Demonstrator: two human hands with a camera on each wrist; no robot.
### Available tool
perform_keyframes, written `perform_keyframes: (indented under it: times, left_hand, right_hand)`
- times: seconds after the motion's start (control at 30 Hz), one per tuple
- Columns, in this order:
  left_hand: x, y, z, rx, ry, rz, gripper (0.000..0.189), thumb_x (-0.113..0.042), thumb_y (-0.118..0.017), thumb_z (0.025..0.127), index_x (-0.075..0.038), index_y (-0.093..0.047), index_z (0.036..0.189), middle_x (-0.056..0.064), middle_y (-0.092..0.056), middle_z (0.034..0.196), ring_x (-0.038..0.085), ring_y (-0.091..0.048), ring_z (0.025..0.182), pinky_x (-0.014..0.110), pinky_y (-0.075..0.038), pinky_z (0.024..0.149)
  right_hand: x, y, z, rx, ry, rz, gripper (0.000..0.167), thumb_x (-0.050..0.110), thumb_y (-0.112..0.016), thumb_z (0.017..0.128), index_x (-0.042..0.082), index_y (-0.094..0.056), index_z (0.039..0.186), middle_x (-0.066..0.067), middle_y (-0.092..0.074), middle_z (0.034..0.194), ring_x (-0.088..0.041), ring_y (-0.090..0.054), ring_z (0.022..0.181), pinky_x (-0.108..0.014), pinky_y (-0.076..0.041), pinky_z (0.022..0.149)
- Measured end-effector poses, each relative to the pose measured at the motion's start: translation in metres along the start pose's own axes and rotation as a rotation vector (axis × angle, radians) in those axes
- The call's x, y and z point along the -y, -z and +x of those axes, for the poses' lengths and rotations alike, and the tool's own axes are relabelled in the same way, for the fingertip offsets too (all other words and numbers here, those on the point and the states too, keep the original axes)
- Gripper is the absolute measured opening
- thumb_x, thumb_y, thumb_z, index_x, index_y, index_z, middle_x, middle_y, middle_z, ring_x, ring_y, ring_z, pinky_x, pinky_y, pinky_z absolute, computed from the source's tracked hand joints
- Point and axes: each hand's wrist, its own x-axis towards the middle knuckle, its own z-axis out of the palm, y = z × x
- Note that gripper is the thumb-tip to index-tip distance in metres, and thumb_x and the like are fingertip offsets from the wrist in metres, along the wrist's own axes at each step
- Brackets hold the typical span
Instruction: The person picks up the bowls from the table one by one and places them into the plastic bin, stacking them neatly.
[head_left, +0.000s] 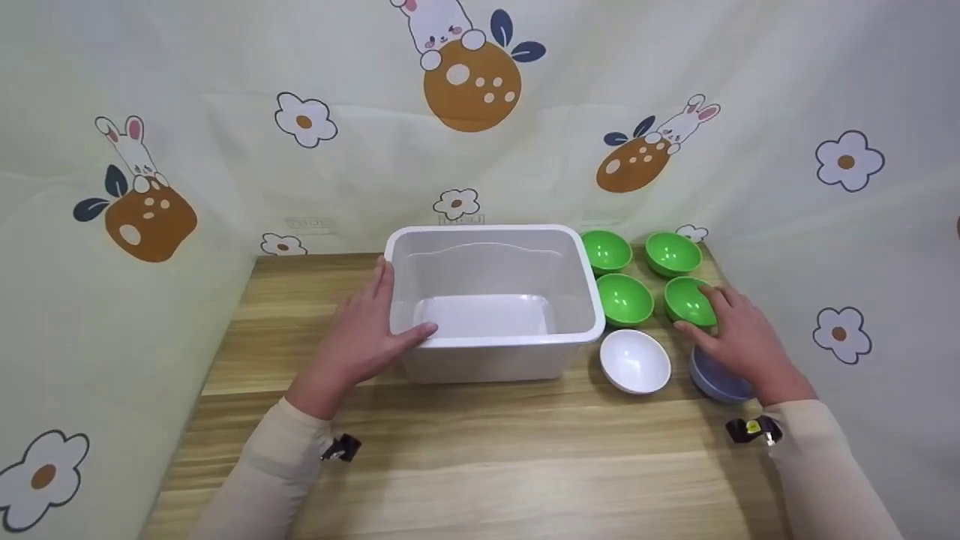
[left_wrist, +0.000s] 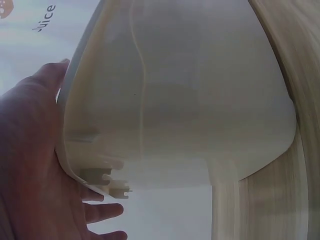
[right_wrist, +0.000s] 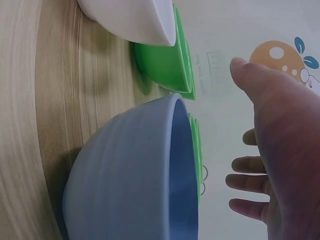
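A white plastic bin (head_left: 491, 364) stands on the table, its inside bare. My left hand (head_left: 365, 330) rests at the bin's front left corner, thumb over the front rim and straight fingers along the left side; the left wrist view shows the hand (left_wrist: 35, 150) beside the rim. Over the blue bowl (head_left: 718, 379) my right hand (head_left: 742, 337) reaches toward the nearest green bowl (head_left: 684, 301), thumb and fingers spread. In the right wrist view this hand (right_wrist: 290, 140) is apart from the blue bowl (right_wrist: 125, 175) and holds nothing.
Right of the bin are a white bowl (head_left: 635, 361) and more green bowls, one (head_left: 625, 300) close against the bin, another (head_left: 673, 253) at the back right. Patterned cloth (head_left: 360, 180) walls in the wooden table (head_left: 465, 457) at the back and both sides.
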Motion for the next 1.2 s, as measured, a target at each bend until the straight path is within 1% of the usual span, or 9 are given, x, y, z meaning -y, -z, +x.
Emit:
perform_keyframes:
  times: [0.2,0.4,0.5,0.67,0.8,0.93,1.03,1.2]
  left_hand:
    - [0.001,-0.002,0.001,0.011,0.013,0.022,0.143,-0.097,-0.058,0.086,0.0,-0.003,0.176,0.018,-0.001,0.185,0.052,-0.022,0.164,0.075,-0.016,0.129]
    - [0.0,-0.003,0.005,0.017,0.005,0.046,0.147,-0.099,-0.058,0.082,0.0,-0.004,0.176,0.018,-0.001,0.184,0.052,-0.027,0.162,0.073,-0.021,0.129]
    - [0.0,-0.003,0.005,0.016,0.005,0.055,0.147,-0.099,-0.06,0.082,0.001,-0.005,0.176,0.019,-0.002,0.184,0.054,-0.03,0.161,0.073,-0.023,0.128]
    - [0.001,-0.002,0.004,0.018,0.005,0.07,0.146,-0.097,-0.06,0.083,0.002,-0.006,0.175,0.02,-0.002,0.184,0.057,-0.037,0.156,0.073,-0.027,0.127]
    - [0.001,-0.001,0.004,0.024,0.001,0.076,0.146,-0.097,-0.059,0.084,0.003,-0.006,0.175,0.021,-0.002,0.184,0.058,-0.036,0.156,0.073,-0.024,0.128]
    - [0.0,0.0,0.003,0.034,-0.003,0.085,0.146,-0.098,-0.058,0.084,0.004,-0.005,0.175,0.022,-0.001,0.183,0.052,-0.032,0.161,0.072,-0.021,0.129]
    - [0.0,0.0,0.002,0.034,0.003,0.076,0.146,-0.098,-0.059,0.084,0.003,-0.004,0.175,0.021,0.0,0.183,0.048,-0.031,0.162,0.071,-0.019,0.13]
    - [0.0,0.001,0.003,0.035,0.007,0.062,0.147,-0.096,-0.061,0.084,0.004,-0.004,0.175,0.022,0.001,0.183,0.053,-0.03,0.161,0.073,-0.017,0.13]
  right_hand:
    - [-0.003,0.001,-0.006,0.025,-0.044,0.081,0.082,0.05,-0.075,0.104,-0.009,-0.049,0.156,-0.036,-0.055,0.145,-0.061,-0.052,0.133,-0.08,-0.04,0.109]
    - [-0.007,0.004,-0.016,0.04,-0.101,0.167,0.083,0.046,-0.075,0.106,-0.014,-0.045,0.155,-0.043,-0.05,0.149,-0.064,-0.045,0.14,-0.082,-0.035,0.113]
    - [-0.009,0.004,-0.021,0.04,-0.107,0.188,0.081,0.044,-0.075,0.106,-0.016,-0.047,0.153,-0.042,-0.05,0.148,-0.063,-0.046,0.139,-0.082,-0.035,0.113]
    - [-0.01,0.006,-0.03,0.039,-0.104,0.191,0.079,0.043,-0.076,0.104,-0.015,-0.05,0.151,-0.041,-0.05,0.145,-0.062,-0.046,0.137,-0.081,-0.036,0.112]
    - [-0.014,0.005,-0.04,0.033,-0.106,0.192,0.082,0.042,-0.079,0.102,-0.015,-0.05,0.151,-0.041,-0.049,0.146,-0.063,-0.045,0.138,-0.082,-0.035,0.111]
    - [-0.02,0.001,-0.051,0.026,-0.114,0.219,0.088,0.041,-0.084,0.098,-0.016,-0.047,0.154,-0.043,-0.047,0.149,-0.064,-0.043,0.139,-0.084,-0.035,0.111]
    - [-0.024,-0.003,-0.058,0.023,-0.127,0.229,0.093,0.041,-0.087,0.095,-0.014,-0.044,0.157,-0.043,-0.045,0.151,-0.063,-0.042,0.139,-0.085,-0.036,0.109]
    - [-0.031,-0.006,-0.067,0.034,-0.152,0.244,0.098,0.041,-0.091,0.09,-0.013,-0.044,0.158,-0.041,-0.044,0.152,-0.062,-0.043,0.137,-0.086,-0.038,0.105]
